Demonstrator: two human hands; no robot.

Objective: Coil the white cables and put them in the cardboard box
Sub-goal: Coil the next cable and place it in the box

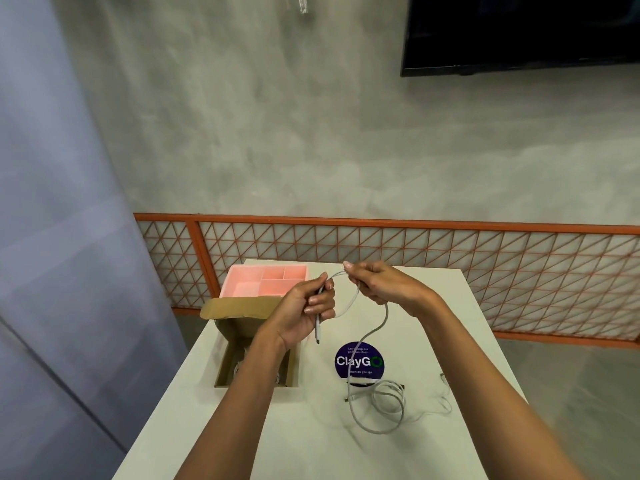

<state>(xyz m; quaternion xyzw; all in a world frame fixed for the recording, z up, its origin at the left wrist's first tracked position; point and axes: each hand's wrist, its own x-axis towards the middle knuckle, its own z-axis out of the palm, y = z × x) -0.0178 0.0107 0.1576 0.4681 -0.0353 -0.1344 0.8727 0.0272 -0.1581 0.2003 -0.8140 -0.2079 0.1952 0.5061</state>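
Left hand (304, 315) is curled round the white cable (384, 315) near one end, with the plug (318, 334) dangling below the fist. Right hand (381, 287) pinches the same cable a bit further along, so there's one small loop hanging between them. The rest drops toward 6 o'clock from the right hand into a loose pile (381, 407) on the white table (242, 427), just past the round blue sticker (360, 362).

The cardboard box (293, 368) sits open at about 7 o'clock from the left hand, under that forearm.

My take: this is the first wrap of the coil. I'd match every loop to this one, feed slack from the right hand into the left fist, and roll the cable slightly each wrap so it doesn't kink. Let the pile lift freely, no yanking. A thinner white cable (446, 400) waits at 4 o'clock.
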